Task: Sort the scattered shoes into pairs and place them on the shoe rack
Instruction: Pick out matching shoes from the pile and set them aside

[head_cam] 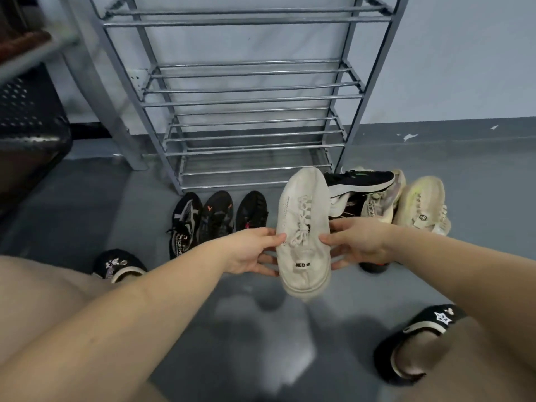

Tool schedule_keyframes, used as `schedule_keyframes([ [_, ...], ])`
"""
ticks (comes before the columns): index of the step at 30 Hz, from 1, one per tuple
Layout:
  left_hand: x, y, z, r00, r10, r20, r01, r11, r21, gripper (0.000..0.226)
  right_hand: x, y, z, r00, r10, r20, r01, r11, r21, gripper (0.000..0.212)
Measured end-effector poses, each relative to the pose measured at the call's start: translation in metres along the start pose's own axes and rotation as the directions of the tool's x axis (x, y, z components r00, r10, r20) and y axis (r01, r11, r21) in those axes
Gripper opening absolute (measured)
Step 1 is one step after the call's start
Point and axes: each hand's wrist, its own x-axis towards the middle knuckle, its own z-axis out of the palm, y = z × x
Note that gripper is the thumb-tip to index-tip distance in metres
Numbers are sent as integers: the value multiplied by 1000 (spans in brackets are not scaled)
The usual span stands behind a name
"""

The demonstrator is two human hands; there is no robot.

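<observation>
I hold a white lace-up shoe (303, 227) in the air, toe pointing at the grey metal shoe rack (246, 97). My left hand (251, 250) grips its left side and my right hand (358, 242) grips its right side. Three dark shoes stand in a row on the floor before the rack: a black-and-grey one (185, 221), a black one with orange marks (217, 216) and a black one (251, 210). To the right lies a heap with a black white-soled sneaker (362, 181), a beige shoe (380, 204) and a cream shoe (425, 204). The rack's shelves hold nothing.
My own feet wear black slippers, one at the left (120, 265) and one at the lower right (417, 343). A dark perforated metal cabinet (29, 120) stands at the left. The floor is glossy grey, and a pale wall (464, 68) runs behind the rack.
</observation>
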Motion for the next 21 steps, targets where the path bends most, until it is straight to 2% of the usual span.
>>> schedule_keyframes([
  [8,6,-35,-33,997,-22,-71,15,996,-93,13,34,5,33,999,50,-17,-50,998,-33,19],
  [12,0,-61,-59,989,-83,-121,75,994,-74,13,56,25,69,996,85,-15,-84,996,42,17],
  [16,-4,-92,-79,972,-191,-138,169,974,-152,15,74,48,104,992,119,-38,-116,990,84,19],
  [21,-10,-121,-92,961,-240,-139,212,958,-191,16,84,68,136,987,149,-65,-142,985,100,26],
])
